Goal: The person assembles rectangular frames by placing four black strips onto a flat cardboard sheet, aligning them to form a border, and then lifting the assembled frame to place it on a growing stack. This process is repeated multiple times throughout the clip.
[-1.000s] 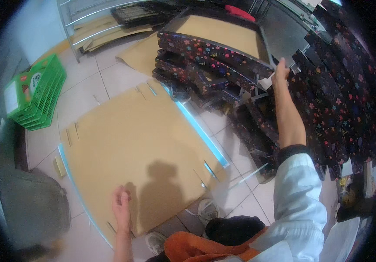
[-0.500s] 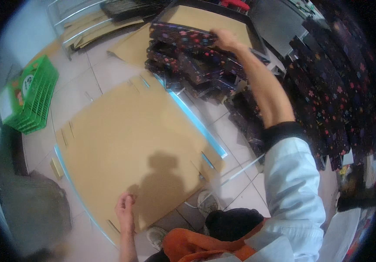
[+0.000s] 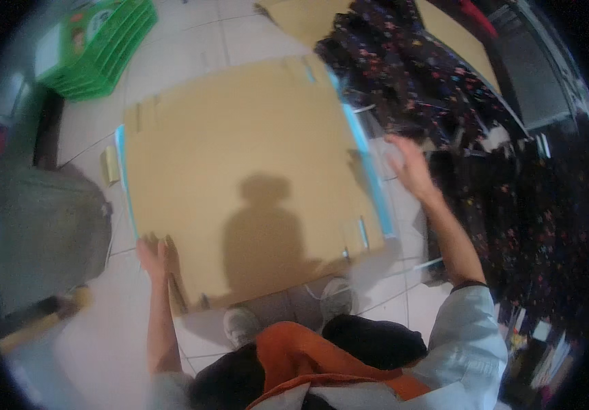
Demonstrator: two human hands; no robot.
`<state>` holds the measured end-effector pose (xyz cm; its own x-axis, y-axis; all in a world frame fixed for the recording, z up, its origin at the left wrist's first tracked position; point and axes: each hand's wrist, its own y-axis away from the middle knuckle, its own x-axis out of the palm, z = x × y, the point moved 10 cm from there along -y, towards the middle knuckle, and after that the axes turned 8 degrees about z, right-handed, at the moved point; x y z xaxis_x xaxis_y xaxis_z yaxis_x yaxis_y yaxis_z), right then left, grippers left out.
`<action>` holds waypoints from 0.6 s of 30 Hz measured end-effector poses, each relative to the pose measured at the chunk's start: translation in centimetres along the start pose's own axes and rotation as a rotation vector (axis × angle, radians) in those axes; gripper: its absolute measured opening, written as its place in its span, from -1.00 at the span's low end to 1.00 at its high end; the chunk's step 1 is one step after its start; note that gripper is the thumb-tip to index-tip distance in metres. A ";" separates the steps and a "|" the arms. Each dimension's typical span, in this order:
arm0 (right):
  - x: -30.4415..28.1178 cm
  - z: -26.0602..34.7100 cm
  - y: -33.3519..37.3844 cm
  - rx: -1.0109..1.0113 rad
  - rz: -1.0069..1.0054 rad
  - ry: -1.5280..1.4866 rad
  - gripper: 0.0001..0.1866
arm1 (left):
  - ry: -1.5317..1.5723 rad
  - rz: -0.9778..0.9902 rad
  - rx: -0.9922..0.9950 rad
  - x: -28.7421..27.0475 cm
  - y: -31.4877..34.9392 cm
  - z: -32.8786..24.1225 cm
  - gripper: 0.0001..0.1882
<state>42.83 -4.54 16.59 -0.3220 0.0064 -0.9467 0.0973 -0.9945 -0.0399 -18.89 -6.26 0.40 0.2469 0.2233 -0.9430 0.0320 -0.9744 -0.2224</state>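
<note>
A large brown cardboard sheet (image 3: 240, 150) lies low before my feet, with slots near its corners and light-blue strips showing along its left and right sides. My left hand (image 3: 155, 258) is at the near left edge of the sheet, fingers stretched out and apart; whether it presses on the cardboard I cannot tell. Just beyond the right-hand blue strip (image 3: 371, 178), my right hand (image 3: 414, 171) hovers with fingers spread, holding nothing. Beside it stand stacked dark flower-patterned pieces (image 3: 404, 75), somewhat blurred.
At the far left is a green plastic crate (image 3: 96, 51). A grey-covered bulky object (image 3: 48, 225) sits at the left. More dark flowered pieces (image 3: 520, 212) crowd the right side. Another cardboard sheet (image 3: 301, 17) lies at the back, on the tiled floor (image 3: 178, 41).
My right hand has let go of the stacked flowered pieces and come back toward the cardboard's right side. My left hand has opened and moved to the sheet's left edge. The view has shifted.
</note>
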 end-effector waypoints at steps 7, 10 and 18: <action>19.6 -11.5 4.2 0.680 0.156 -0.132 -0.24 | 0.405 0.465 -0.681 5.8 0.9 8.4 -0.55; 22.0 -10.8 4.0 0.774 0.213 -0.748 -0.42 | 0.204 0.304 -0.524 4.6 -0.6 6.8 -0.52; 21.0 -12.8 3.1 0.513 -0.011 -0.181 -0.30 | 0.074 0.178 -0.344 4.0 -2.5 1.9 -0.44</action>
<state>48.38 -6.10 -7.49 -0.4816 0.0444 -0.8753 -0.3643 -0.9185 0.1539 -19.78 -2.86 -3.28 0.3466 0.0596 -0.9361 0.3020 -0.9519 0.0512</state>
